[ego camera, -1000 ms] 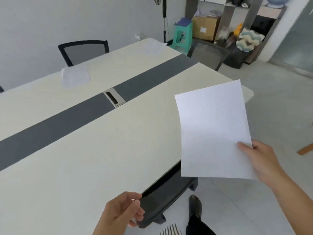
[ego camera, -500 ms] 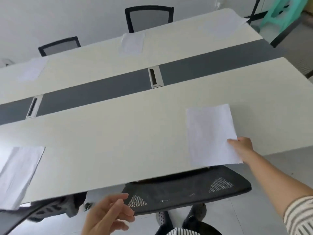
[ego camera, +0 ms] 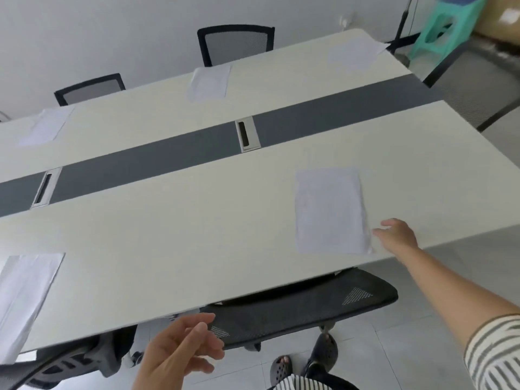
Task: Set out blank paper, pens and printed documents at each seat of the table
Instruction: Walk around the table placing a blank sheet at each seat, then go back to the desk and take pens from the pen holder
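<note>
A blank white sheet [ego camera: 329,211] lies flat near the front edge of the long cream table [ego camera: 183,220], above a tucked-in black mesh chair [ego camera: 304,308]. My right hand [ego camera: 396,235] hovers just right of that sheet with fingers spread, holding nothing. My left hand [ego camera: 183,350] hangs open below the table edge, empty. Another sheet [ego camera: 25,294] lies at the front left seat. Across the table, three more sheets rest at the far seats: one at far left [ego camera: 46,126], one in the middle [ego camera: 209,81], one at the far right corner [ego camera: 356,53].
A dark grey strip [ego camera: 157,164] with two cable hatches [ego camera: 247,133] runs along the table's middle. Black chairs [ego camera: 235,43] stand against the far wall. A green stool [ego camera: 441,23] and another chair [ego camera: 472,77] are at the right end. My sandalled feet [ego camera: 304,358] stand on grey tiles.
My right hand carried the blank sheet over the table, laid it flat at this seat and let go. The view swung left and down. My left hand stayed open and low.
</note>
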A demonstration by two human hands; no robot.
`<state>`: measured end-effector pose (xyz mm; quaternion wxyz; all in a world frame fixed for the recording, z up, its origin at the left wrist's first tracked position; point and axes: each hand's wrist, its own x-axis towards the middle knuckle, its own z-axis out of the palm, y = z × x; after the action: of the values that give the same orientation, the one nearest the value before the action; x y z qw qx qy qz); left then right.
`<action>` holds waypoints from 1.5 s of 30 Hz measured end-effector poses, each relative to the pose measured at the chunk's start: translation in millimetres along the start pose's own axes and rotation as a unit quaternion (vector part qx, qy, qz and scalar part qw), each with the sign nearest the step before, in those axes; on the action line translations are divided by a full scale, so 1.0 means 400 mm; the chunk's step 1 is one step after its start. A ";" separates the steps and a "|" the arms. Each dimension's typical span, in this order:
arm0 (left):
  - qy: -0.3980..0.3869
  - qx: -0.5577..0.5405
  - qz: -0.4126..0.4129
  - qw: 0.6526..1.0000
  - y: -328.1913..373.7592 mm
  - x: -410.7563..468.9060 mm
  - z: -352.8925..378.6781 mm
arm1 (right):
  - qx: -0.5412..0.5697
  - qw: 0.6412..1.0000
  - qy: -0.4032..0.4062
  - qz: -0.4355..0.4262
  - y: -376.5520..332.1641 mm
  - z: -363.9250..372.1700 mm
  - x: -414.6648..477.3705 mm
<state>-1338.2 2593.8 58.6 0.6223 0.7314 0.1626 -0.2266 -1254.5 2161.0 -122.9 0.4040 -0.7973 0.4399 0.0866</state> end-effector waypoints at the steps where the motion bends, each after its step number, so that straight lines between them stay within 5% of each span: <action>1: -0.012 0.008 0.006 1.000 0.003 0.006 -0.001 | 0.027 1.000 0.006 -0.003 0.013 -0.011 -0.021; 9: -0.140 0.128 0.080 0.979 0.014 0.070 0.047 | 0.202 0.979 -0.007 -0.037 0.131 -0.152 -0.482; 15: -0.269 0.168 0.110 0.942 0.034 0.079 0.221 | 0.273 0.960 0.016 0.062 0.341 -0.214 -0.776; 21: -0.353 0.212 0.120 0.903 0.052 0.053 0.438 | 0.398 0.905 0.060 0.138 0.466 -0.282 -0.898; 31: -0.431 0.232 0.105 0.866 0.041 -0.046 0.935 | 0.433 0.878 0.144 0.145 0.708 -0.568 -0.791; 45: -0.379 0.245 0.096 0.887 0.109 0.065 1.526 | 0.434 0.868 0.180 0.159 0.912 -1.002 -0.343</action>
<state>-1372.2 1984.4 6.4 0.4564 0.7311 -0.2172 -0.4583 -1705.2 1854.4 1.7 0.6038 -0.4627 0.6191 -0.1951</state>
